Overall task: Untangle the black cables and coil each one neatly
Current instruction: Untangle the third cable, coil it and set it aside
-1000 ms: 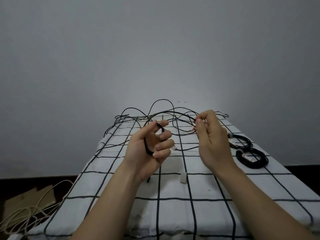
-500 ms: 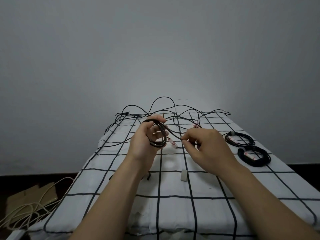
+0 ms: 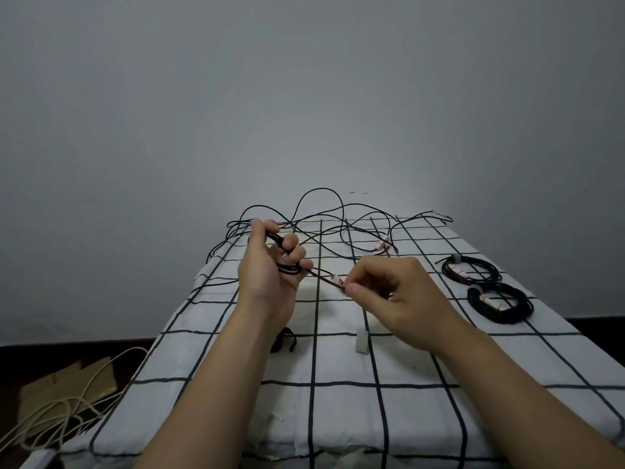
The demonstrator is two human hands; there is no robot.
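Surface: a bed (image 3: 406,418) under a white sheet with a black grid, running away from the camera to the wall.
Room: a plain grey wall (image 3: 304,96) fills the upper half; a strip of dark floor (image 3: 50,353) shows at either side of the bed.
Floor, left: flat cardboard (image 3: 67,384) with a tangled cream cord (image 3: 64,412) lying over it.
Left hand (image 3: 267,282): raised above the sheet, fingers curled round a few small loops of a black cable (image 3: 287,269).
Right hand (image 3: 402,299): thumb and forefinger pinch the same cable near its white-and-red labelled end; the other fingers are curled under.
Far end: loose black cables (image 3: 321,211) sprawl in arcs across the sheet by the wall.
Right edge: two coiled cables (image 3: 473,270) lie side by side, each with a tag.
Near the wrists: a small white block (image 3: 362,341) and a short black strap (image 3: 285,343) on the sheet.
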